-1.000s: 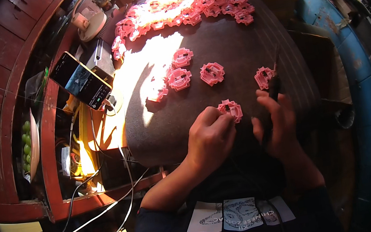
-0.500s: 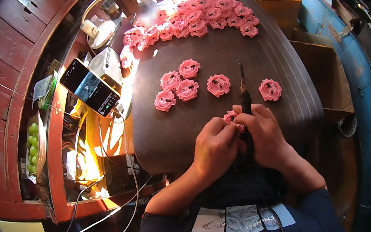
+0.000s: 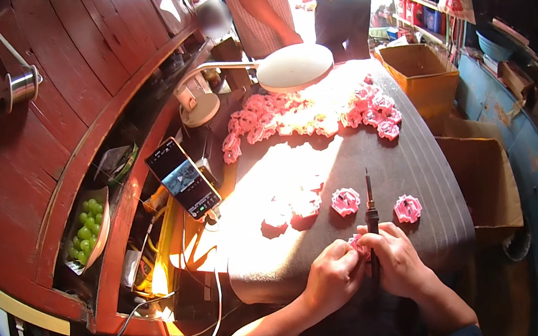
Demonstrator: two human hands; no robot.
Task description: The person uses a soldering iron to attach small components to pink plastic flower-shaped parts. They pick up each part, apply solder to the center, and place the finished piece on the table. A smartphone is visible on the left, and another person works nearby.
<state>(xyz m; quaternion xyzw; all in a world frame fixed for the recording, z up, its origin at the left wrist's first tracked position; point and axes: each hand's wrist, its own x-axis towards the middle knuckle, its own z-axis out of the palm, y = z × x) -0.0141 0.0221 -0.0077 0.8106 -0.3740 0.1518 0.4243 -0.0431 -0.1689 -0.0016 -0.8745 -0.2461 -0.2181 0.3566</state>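
My left hand [image 3: 332, 271] is closed, its thumb and fingers pinching a small pink plastic part [image 3: 357, 244] above the table's near edge. My right hand [image 3: 398, 261] touches the same part with its fingertips. A black-handled soldering iron [image 3: 371, 216] is gripped in that hand, its thin metal tip pointing up and away from me. Most of the held part is hidden by my fingers. Just beyond lie a loose pink part [image 3: 346, 202] and, to the right, another pink part [image 3: 408, 208]. Several more at the left are washed out by sunlight.
A pile of pink parts [image 3: 261, 117] covers the far table [image 3: 415, 167] near a white lamp [image 3: 295, 66]. At left stand a phone [image 3: 184, 180] with cables and green grapes [image 3: 87, 230]. Cardboard boxes [image 3: 478, 171] flank the right edge. Two people [image 3: 260, 13] stand beyond.
My view has tilted upward, so the table sits lower and the people beyond come into sight. Bright glare now covers the table's left part. Both hands keep their hold.
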